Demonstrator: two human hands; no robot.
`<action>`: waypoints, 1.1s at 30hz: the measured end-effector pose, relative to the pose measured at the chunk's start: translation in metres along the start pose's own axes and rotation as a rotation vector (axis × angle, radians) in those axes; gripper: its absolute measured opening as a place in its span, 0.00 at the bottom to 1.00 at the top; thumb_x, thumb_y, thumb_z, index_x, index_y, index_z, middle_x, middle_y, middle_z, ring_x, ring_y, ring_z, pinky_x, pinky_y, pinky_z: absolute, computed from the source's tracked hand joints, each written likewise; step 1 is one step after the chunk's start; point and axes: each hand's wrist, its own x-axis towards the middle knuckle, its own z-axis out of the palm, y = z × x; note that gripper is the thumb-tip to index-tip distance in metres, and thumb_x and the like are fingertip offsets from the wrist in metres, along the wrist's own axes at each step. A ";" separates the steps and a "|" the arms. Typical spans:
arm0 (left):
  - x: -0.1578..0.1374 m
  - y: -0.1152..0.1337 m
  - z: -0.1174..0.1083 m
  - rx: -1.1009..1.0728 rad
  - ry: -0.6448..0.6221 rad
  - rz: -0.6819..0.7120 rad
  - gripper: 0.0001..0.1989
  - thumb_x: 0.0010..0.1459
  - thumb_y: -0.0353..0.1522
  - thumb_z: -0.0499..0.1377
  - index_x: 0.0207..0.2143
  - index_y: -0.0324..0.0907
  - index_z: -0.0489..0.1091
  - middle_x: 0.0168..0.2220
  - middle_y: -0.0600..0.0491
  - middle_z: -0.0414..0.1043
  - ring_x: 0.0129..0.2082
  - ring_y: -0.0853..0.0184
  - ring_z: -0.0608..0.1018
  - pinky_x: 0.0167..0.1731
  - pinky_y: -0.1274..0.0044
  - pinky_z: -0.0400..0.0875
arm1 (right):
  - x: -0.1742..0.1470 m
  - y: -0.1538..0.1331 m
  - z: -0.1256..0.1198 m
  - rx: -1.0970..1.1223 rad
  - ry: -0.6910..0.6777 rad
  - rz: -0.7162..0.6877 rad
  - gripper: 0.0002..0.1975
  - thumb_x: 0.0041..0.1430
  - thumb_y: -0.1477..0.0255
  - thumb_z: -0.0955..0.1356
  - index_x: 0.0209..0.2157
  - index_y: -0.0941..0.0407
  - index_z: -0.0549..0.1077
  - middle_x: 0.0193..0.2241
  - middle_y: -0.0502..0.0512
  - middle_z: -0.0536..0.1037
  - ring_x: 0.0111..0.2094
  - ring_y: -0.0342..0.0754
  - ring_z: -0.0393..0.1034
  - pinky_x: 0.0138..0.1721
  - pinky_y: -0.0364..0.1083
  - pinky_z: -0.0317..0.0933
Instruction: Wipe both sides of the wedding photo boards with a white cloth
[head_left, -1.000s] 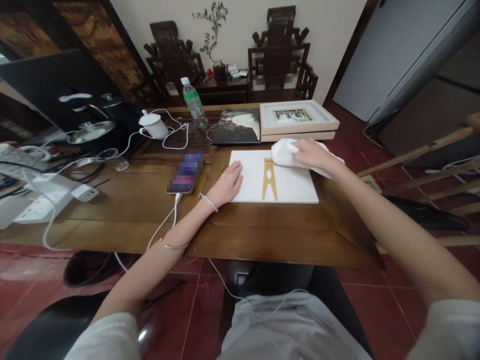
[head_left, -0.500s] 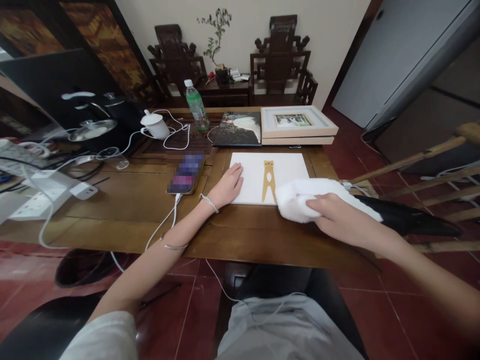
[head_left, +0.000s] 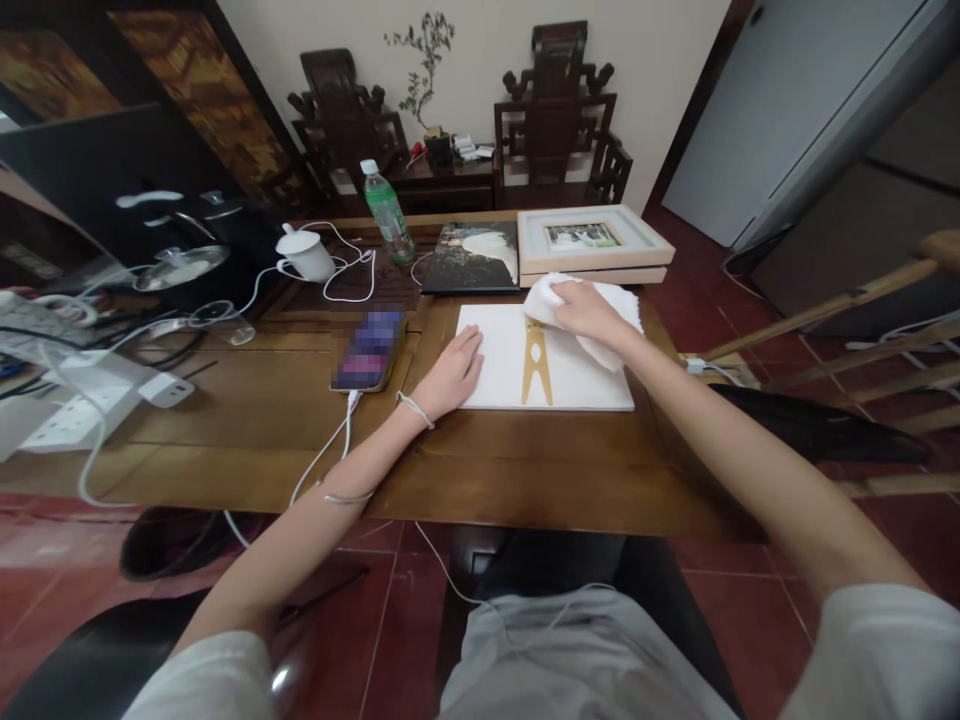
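Observation:
A flat white board [head_left: 491, 385] lies on the wooden table, bearing a gold, two-legged flat shape [head_left: 535, 362] with an oval hole in it. My left hand [head_left: 452, 372] rests with its fingers stretched out on the board's left edge. Bunched in my right hand [head_left: 589, 312] is a white cloth [head_left: 550, 290], which touches the board's upper part and covers the top of the gold shape. The cloth's loose end hangs over the board's right side.
Behind the board lie a dark picture [head_left: 472, 258] and a pale picture frame [head_left: 637, 240]. To the left are a charging phone [head_left: 369, 350], a green-labelled bottle [head_left: 388, 215], a lidded white cup [head_left: 306, 255] and a power strip [head_left: 82, 410] with cables. Wooden bars [head_left: 847, 305] stand at the right.
My right hand has carried the white cloth up and to the left, from the board's lower right to the top of the gold shape. My left hand stays put.

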 end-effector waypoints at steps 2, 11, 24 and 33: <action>0.000 0.000 0.000 -0.002 0.000 0.001 0.23 0.67 0.32 0.45 0.60 0.29 0.62 0.65 0.35 0.59 0.68 0.54 0.60 0.67 0.60 0.54 | -0.007 -0.015 0.007 -0.006 -0.026 -0.075 0.10 0.48 0.83 0.60 0.29 0.58 0.69 0.30 0.59 0.74 0.34 0.52 0.66 0.33 0.46 0.51; 0.000 -0.001 0.002 -0.026 0.027 0.002 0.23 0.66 0.32 0.46 0.60 0.33 0.62 0.65 0.38 0.60 0.68 0.55 0.60 0.67 0.60 0.55 | -0.115 -0.058 0.010 -0.013 -0.248 -0.271 0.17 0.50 0.85 0.59 0.36 0.58 0.72 0.48 0.68 0.75 0.48 0.58 0.67 0.47 0.52 0.56; 0.001 -0.003 0.002 -0.030 0.011 0.012 0.24 0.67 0.33 0.46 0.60 0.30 0.62 0.65 0.35 0.59 0.68 0.54 0.60 0.67 0.59 0.54 | -0.034 -0.046 0.015 -0.101 -0.112 -0.184 0.16 0.56 0.82 0.59 0.40 0.60 0.74 0.38 0.67 0.77 0.37 0.54 0.69 0.35 0.48 0.54; 0.001 -0.002 0.000 -0.050 0.008 0.018 0.24 0.66 0.32 0.46 0.61 0.30 0.62 0.65 0.35 0.60 0.68 0.54 0.60 0.67 0.59 0.55 | -0.061 -0.062 0.034 -0.193 -0.139 -0.225 0.23 0.55 0.85 0.58 0.50 0.63 0.72 0.50 0.74 0.73 0.58 0.66 0.60 0.53 0.63 0.53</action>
